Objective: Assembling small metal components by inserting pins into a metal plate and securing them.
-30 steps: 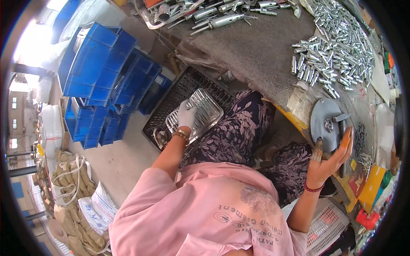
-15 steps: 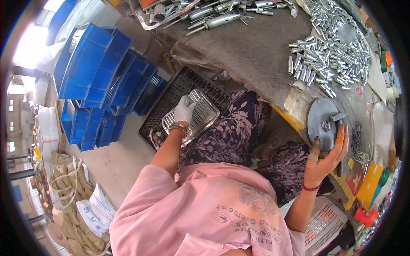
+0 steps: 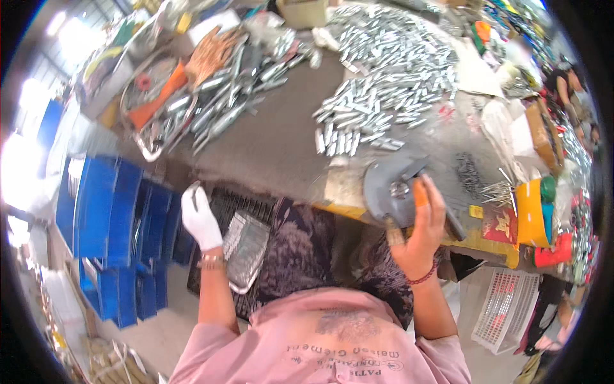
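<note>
My left hand (image 3: pixel 201 221), in a white glove, is raised beside the blue bins near the bench's front edge. Its fingers are pinched together at the tips; a small dark bit shows there, too blurred to name. Below and right of it a shiny metal tray (image 3: pixel 246 246) lies on a black crate (image 3: pixel 217 205) by my leg. At the bench edge my right hand (image 3: pixel 419 230), bare with covered fingertips, touches a round grey metal fixture (image 3: pixel 380 189). Its thumb lies at the near rim and its fingers stretch out beside the small lever on top.
A large heap of short silvery metal tubes (image 3: pixel 396 70) covers the far bench. Longer metal tools and an orange-handled piece (image 3: pixel 160 96) lie at the far left. Blue bins (image 3: pixel 105 211) stack at left. Dark pins (image 3: pixel 470 173), a yellow box (image 3: pixel 534 211) and a white basket (image 3: pixel 505 307) are at right.
The view has swung up toward the bench. My left hand has left the metal tray and risen toward the bench edge. The right hand stays at the round fixture.
</note>
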A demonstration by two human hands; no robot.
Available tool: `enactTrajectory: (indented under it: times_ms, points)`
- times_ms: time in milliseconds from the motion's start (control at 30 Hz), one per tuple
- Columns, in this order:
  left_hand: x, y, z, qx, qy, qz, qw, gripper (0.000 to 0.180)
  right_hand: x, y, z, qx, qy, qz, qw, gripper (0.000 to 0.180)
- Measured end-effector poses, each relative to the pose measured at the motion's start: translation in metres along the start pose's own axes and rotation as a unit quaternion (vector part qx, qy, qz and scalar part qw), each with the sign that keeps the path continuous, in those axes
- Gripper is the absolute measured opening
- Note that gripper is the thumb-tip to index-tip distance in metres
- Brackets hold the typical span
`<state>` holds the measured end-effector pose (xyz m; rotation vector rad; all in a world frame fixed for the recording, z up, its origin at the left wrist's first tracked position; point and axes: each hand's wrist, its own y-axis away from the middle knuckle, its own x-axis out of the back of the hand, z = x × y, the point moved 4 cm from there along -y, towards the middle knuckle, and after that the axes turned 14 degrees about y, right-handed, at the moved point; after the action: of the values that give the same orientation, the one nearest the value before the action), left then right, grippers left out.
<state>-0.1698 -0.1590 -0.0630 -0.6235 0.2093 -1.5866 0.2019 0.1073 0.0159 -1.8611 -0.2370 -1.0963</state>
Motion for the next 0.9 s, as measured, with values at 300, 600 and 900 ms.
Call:
enactTrajectory:
  times_ms: [300, 600, 900]
  points:
    - [-0.148, -0.011, 0.177, -0.29, 0.066, -0.45, 0.842, 0.021, 0.015, 0.007, 0.008, -0.013, -0.153, 0.047, 0.987, 0.058]
    - [-0.176, -0.025, 0.189, -0.283, -0.016, -0.509, 0.813, 0.018, 0.059, 0.036, 0.034, -0.05, -0.153, 0.018, 0.987, 0.062]
    - [-0.17, -0.02, 0.171, -0.263, -0.03, -0.488, 0.831, 0.017, 0.071, 0.047, 0.045, -0.058, -0.15, 0.0, 0.987, 0.052]
